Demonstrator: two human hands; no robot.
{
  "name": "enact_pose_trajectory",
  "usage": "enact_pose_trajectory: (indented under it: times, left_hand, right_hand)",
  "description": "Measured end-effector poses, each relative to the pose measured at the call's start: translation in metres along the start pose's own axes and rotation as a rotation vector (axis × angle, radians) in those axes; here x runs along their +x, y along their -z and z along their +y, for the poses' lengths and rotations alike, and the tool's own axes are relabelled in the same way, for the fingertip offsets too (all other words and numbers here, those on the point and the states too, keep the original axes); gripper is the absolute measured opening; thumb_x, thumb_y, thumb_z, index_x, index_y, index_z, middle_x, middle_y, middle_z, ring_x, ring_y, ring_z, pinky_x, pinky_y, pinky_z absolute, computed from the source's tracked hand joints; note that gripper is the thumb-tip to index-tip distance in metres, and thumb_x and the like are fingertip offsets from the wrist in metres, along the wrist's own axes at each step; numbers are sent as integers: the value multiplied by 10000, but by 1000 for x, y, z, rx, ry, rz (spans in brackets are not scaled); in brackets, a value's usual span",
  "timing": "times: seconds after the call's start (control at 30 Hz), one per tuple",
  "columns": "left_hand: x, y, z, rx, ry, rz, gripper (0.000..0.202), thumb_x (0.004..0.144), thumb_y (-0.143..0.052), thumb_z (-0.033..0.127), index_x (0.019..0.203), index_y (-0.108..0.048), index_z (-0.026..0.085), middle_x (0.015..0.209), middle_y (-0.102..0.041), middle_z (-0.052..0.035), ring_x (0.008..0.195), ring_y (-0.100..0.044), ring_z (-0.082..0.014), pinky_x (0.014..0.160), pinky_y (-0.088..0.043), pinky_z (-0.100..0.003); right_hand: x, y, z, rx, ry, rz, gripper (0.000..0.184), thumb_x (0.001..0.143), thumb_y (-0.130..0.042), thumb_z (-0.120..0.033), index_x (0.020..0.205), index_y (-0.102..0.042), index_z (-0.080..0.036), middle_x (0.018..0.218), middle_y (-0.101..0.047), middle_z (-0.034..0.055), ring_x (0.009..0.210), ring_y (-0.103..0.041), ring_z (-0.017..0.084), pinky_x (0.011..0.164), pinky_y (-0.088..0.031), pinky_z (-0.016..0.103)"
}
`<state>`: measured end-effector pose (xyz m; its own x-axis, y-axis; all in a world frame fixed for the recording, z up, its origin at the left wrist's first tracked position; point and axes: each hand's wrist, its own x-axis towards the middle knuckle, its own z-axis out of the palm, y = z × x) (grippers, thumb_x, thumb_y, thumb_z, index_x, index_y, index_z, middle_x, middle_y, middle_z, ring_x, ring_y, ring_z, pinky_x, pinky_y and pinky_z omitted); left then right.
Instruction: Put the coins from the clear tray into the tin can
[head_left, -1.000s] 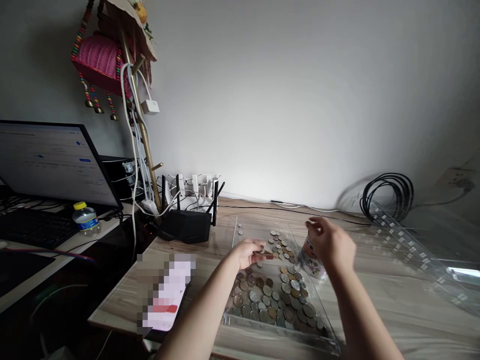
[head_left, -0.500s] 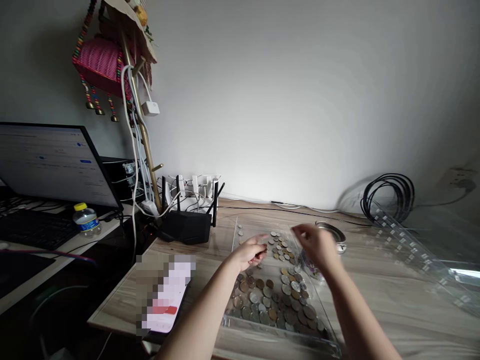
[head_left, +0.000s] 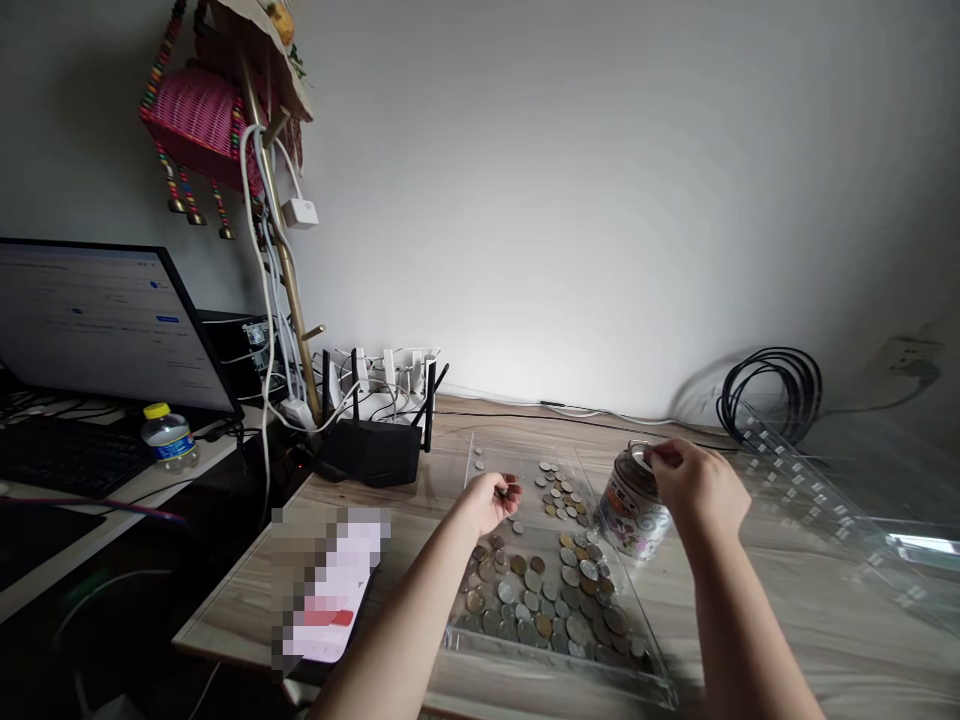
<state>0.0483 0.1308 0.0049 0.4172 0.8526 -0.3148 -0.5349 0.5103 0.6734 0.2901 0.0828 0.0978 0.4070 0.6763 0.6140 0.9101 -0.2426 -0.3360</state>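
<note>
Over the top of a printed tin can (head_left: pixel 634 520) on the right, my right hand (head_left: pixel 701 490) is closed in a pinch, its fingertips at the can's rim. Whatever is between them is too small to make out. My left hand (head_left: pixel 493 503) hovers over the far left part of a clear plastic tray (head_left: pixel 525 455), its fingers curled inward. Something small and dark shows by the thumb, but I cannot tell what it is. Many coins (head_left: pixel 544 600) lie in the tray's near part, with a smaller group of coins (head_left: pixel 562 495) farther back.
A phone (head_left: pixel 337 590), partly blurred out, lies left of my left forearm. Behind it stands a black router (head_left: pixel 371 452). Clear plastic panels (head_left: pixel 825 510) and a coil of black cable (head_left: pixel 772 395) are at the right. A monitor (head_left: pixel 97 330) and a bottle (head_left: pixel 171 440) stand far left.
My right hand has moved right, from above the tray's edge to the can's top, and more of the can shows. My left hand has drawn slightly left, and its fingers are more curled.
</note>
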Motion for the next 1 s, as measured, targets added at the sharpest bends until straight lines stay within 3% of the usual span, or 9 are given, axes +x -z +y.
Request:
enact_pose_trajectory:
  times: [0.13,0.27,0.33,0.5,0.57,0.67,0.73,0.83,1.0]
  left_hand:
    - [-1,0,-1,56,-43,-64,257,704,-328,-34,899,-478,40,792,-618,-167,733,-623,-169,631,-491,-257]
    - [-10,-3,1,171,-51,-150,263,791,-349,29,1036,-442,33,871,-618,-197,749,-629,-179,612,-499,-241]
    - [-14,-4,1,239,-45,-213,322,804,-399,70,1126,-408,62,863,-626,-178,686,-631,-158,555,-488,-210]
    - [-17,-7,-1,386,-42,-282,482,791,-464,108,1250,-337,184,660,-629,-48,479,-584,-100,403,-407,-146]
    - [-17,-9,-2,412,-46,-271,492,780,-481,120,1248,-344,188,625,-620,-31,449,-570,-96,380,-386,-142]
    - [-18,-10,0,381,-46,-355,380,783,-477,154,1162,-445,141,760,-646,-95,498,-584,-93,415,-412,-150]
    - [-17,-10,1,327,-74,-375,292,787,-447,139,1069,-512,103,828,-644,-125,538,-593,-91,463,-442,-159]
    - [-12,-7,2,238,-102,-231,249,774,-396,84,976,-538,63,788,-644,-127,552,-597,-97,516,-470,-181]
    - [-5,-3,2,157,-94,-77,217,766,-382,71,934,-519,53,748,-639,-126,555,-602,-115,552,-489,-222]
  right_hand:
    - [12,-5,22,-32,8,-128,194,630,-537,-365,720,-658,-243,665,-599,67,627,-493,212,474,-289,275]
    - [4,-5,6,46,200,128,253,698,-477,-324,805,-656,-182,751,-620,96,729,-508,227,593,-346,308]
    - [-8,-8,-13,176,293,131,273,737,-437,-305,859,-640,-170,837,-627,90,756,-519,207,630,-360,294]
    - [-49,-34,-62,527,561,-664,232,738,-425,-273,769,-637,-185,645,-627,18,553,-524,129,521,-372,222]
    - [-58,-41,-72,587,560,-749,204,718,-443,-254,748,-630,-177,596,-615,5,539,-524,124,516,-373,215]
    - [-55,-35,-69,584,461,-588,197,707,-457,-252,752,-637,-185,659,-636,14,580,-538,125,552,-384,216]
    - [-43,-22,-56,489,383,-325,220,720,-452,-277,793,-645,-202,730,-644,28,625,-540,136,577,-381,231]
    - [-18,-2,-25,199,233,55,249,724,-454,-321,832,-651,-214,773,-634,67,715,-532,192,571,-356,272]
    - [11,3,21,-44,-7,-163,212,625,-533,-352,740,-677,-246,651,-615,78,582,-509,214,453,-307,282]
